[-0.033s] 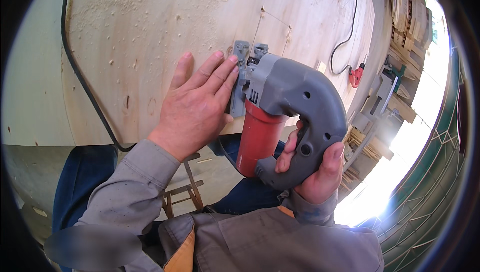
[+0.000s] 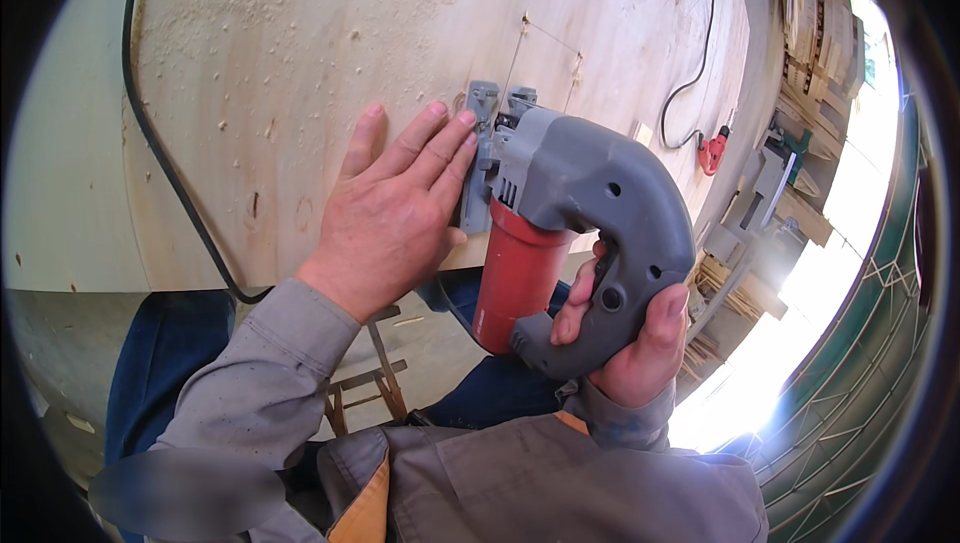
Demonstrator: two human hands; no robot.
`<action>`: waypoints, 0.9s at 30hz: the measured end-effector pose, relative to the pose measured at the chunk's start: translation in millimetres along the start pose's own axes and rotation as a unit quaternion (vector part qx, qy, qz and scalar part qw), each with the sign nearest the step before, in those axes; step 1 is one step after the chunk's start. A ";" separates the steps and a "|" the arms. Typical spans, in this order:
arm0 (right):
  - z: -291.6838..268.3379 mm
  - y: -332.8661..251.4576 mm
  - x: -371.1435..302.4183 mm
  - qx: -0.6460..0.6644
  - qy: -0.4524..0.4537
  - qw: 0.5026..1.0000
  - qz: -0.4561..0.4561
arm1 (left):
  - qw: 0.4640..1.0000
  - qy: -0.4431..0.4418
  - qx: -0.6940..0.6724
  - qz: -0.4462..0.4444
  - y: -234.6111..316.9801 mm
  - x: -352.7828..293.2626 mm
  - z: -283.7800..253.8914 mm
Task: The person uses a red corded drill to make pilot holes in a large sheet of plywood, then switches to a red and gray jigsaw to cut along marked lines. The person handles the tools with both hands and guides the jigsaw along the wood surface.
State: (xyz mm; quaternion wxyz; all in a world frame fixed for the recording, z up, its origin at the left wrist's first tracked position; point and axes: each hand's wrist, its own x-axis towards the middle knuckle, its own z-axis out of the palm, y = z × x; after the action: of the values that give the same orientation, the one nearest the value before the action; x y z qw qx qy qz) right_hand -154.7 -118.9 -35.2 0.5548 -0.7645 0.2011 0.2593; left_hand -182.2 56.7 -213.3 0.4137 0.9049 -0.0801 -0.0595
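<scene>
My right hand (image 2: 640,358) wraps round the grey D-shaped handle of a red and grey jigsaw (image 2: 615,168), its fingers inside the handle's loop. The jigsaw's flat grey base plate (image 2: 478,198) rests on a pale wooden board (image 2: 300,63) near its front edge. Beside the plate, my left hand (image 2: 390,208) lies flat on the board with fingers apart, fingertips touching the plate's left side. Ahead of the jigsaw, thin lines on the wood mark a narrow rectangle with small holes at its far corners. The blade is hidden under the tool's nose.
Sawdust is scattered over the board's far left. A black cable (image 2: 165,158) runs down the left side and over the front edge. At right lies a red corded tool (image 2: 712,150). Stacked timber (image 2: 820,43) stands beyond, and a wooden stool (image 2: 370,378) is below the board.
</scene>
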 end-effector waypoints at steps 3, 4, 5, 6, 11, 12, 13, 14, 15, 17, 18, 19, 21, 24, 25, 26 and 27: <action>4.0 -2.5 1.4 -0.004 0.000 1.000 -0.002 | 1.000 -0.001 -0.002 -0.001 -0.7 1.4 -0.9; 5.4 -3.5 1.5 -0.007 0.001 1.000 -0.003 | 1.000 -0.002 -0.002 -0.001 -0.7 1.5 -1.4; 4.8 -3.1 2.0 -0.009 -0.002 1.000 -0.004 | 1.000 0.000 -0.002 0.000 -0.7 1.9 -1.9; 3.3 -2.0 2.1 -0.011 -0.005 1.000 -0.005 | 1.000 0.001 -0.001 0.000 -0.4 2.0 -2.0; 0.0 -2.4 1.0 -0.020 -0.014 1.000 0.000 | 1.000 0.009 -0.001 0.001 0.0 1.0 -0.3; -0.1 -2.2 0.6 -0.021 -0.017 1.000 -0.001 | 1.000 0.009 0.000 0.003 0.0 0.1 -0.1; -0.2 -1.9 0.3 -0.023 -0.021 1.000 -0.002 | 1.000 0.009 0.002 0.004 0.2 -0.6 0.0; 0.5 -1.5 -0.4 -0.020 -0.020 1.000 -0.002 | 1.000 0.008 -0.002 0.003 0.5 -1.4 0.0; 1.4 -1.4 -1.0 -0.016 -0.019 1.000 -0.001 | 1.000 0.007 -0.005 0.003 1.0 -2.1 0.0; 1.0 -0.6 -2.2 -0.014 -0.017 1.000 0.000 | 1.000 0.005 -0.009 0.002 1.4 -2.9 -0.4; 0.2 0.2 -2.9 -0.015 -0.017 1.000 0.001 | 1.000 0.003 -0.009 0.003 1.4 -3.0 -1.1; -0.5 0.9 -3.7 -0.016 -0.016 1.000 0.002 | 1.000 0.001 -0.009 0.003 1.6 -3.0 -1.5; -3.8 1.3 -4.7 -0.020 -0.029 0.999 0.006 | 1.000 -0.002 -0.006 0.005 2.4 -2.9 -2.6; -2.6 0.3 -4.2 -0.020 -0.028 0.999 0.007 | 1.000 -0.003 -0.008 0.003 3.3 -3.4 -1.7; -1.8 -0.1 -4.1 -0.019 -0.024 1.000 0.007 | 1.000 -0.003 -0.010 0.001 3.3 -3.7 -0.9; -1.9 -0.5 -4.3 -0.018 -0.023 1.000 0.011 | 1.000 -0.002 -0.010 0.001 3.2 -4.0 -0.7; -2.0 -0.7 -4.6 -0.017 -0.022 1.000 0.015 | 1.000 -0.001 -0.011 0.001 3.0 -4.2 -0.4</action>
State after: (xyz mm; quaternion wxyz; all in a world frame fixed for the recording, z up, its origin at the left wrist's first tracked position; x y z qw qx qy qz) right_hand -157.5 -120.5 -31.3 0.5420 -0.7648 0.1964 0.2877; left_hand -186.5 55.9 -210.6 0.4239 0.9000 -0.0810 -0.0605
